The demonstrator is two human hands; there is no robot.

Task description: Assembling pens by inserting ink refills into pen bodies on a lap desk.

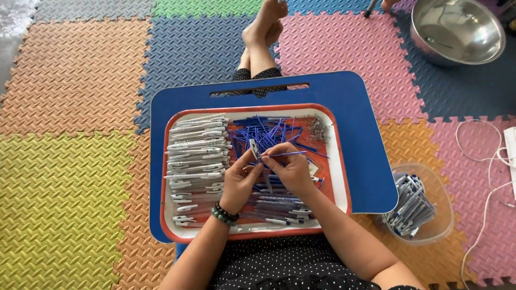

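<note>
My left hand (240, 180) pinches a small white pen barrel (253, 147) over the middle of a red-rimmed white tray (338, 161). My right hand (290, 167) holds a thin blue refill (290, 153), its tip meeting the barrel between my fingers. A bead bracelet (223, 214) circles my left wrist. Rows of white pen barrels (194, 156) fill the tray's left side. Loose blue refills (269, 129) lie heaped in its middle. A small pile of metal springs (317, 129) sits in the far right corner.
The tray rests on a blue lap desk (355, 102) over my legs. A clear plastic tub (419, 203) of assembled pens stands at the right. A steel bowl (457, 29) and white cables (489, 161) lie on the coloured foam mats (70, 161).
</note>
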